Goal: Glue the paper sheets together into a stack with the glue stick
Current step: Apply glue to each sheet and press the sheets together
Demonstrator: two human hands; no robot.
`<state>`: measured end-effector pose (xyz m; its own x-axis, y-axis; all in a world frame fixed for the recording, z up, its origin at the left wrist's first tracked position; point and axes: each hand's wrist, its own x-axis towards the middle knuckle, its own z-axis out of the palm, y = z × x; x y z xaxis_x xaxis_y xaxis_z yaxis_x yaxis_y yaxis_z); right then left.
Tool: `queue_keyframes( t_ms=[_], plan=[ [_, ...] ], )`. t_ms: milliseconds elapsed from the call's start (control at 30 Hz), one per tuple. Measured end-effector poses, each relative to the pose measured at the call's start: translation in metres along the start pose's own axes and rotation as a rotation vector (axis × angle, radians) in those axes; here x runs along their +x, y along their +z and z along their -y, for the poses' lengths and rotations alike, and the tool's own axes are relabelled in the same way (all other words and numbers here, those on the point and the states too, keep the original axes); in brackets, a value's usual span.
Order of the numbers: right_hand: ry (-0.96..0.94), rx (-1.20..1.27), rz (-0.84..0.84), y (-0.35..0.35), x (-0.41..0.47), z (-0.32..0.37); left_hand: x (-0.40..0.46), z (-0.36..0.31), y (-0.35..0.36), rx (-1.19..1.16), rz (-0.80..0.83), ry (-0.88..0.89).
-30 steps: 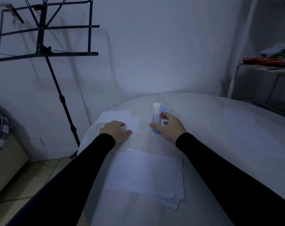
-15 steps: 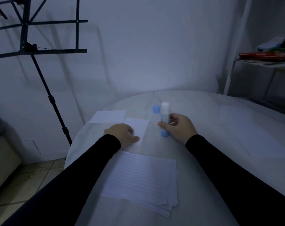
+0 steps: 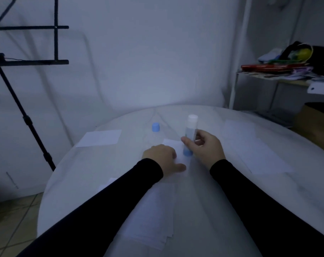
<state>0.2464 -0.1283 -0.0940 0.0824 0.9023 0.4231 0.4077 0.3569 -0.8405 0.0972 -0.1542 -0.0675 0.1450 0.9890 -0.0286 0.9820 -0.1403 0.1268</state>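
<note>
My right hand (image 3: 205,149) grips an uncapped glue stick (image 3: 190,134), upright, white top up and blue base down. Its blue cap (image 3: 155,126) stands alone on the table farther back. My left hand (image 3: 162,157) rests flat on a small white paper sheet (image 3: 173,145) just left of the glue stick. Another small sheet (image 3: 99,138) lies at the table's far left. A stack of lined sheets (image 3: 153,216) lies near me, partly hidden by my left sleeve.
The round white table (image 3: 268,191) has its left edge close to the sheets. A black music stand (image 3: 27,108) rises at the left. A cluttered shelf (image 3: 287,71) stands at the right by the wall. Tiled floor lies below left.
The left hand has slid the small sheet rightward toward the glue stick. The right hand has carried the glue stick away from the cap, which now stands apart. The view shifted right.
</note>
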Motion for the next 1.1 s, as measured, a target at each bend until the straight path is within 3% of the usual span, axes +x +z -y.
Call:
queue_keyframes(
  t_ms=[67,233,333,400,533,800,967,1100],
  plan=[
    [-0.001,0.039,-0.014,0.001,0.000,0.000,0.005,0.005,-0.007,-0.072,0.033,-0.010],
    [-0.022,0.222,0.007,0.007,-0.002,0.009,0.012,0.015,-0.024,-0.634,-0.025,0.146],
    [0.046,0.222,0.047,0.008,0.000,0.007,0.015,0.015,-0.022,-0.830,-0.027,0.175],
    [0.076,0.020,0.116,0.001,0.004,-0.001,0.017,0.020,-0.023,-0.888,-0.050,0.134],
    [0.066,-0.656,0.341,-0.018,0.005,-0.008,0.027,0.046,-0.029,-0.991,-0.168,0.000],
    [-0.021,-0.865,0.498,-0.015,-0.003,-0.002,0.037,0.082,-0.035,-1.377,-0.338,-0.054],
    [-0.006,-0.712,0.611,-0.012,-0.006,-0.004,0.040,0.071,-0.033,-1.362,-0.334,0.008],
    [-0.062,-0.577,0.555,-0.017,-0.007,-0.016,0.039,0.057,-0.032,-1.231,-0.402,0.069]
  ],
)
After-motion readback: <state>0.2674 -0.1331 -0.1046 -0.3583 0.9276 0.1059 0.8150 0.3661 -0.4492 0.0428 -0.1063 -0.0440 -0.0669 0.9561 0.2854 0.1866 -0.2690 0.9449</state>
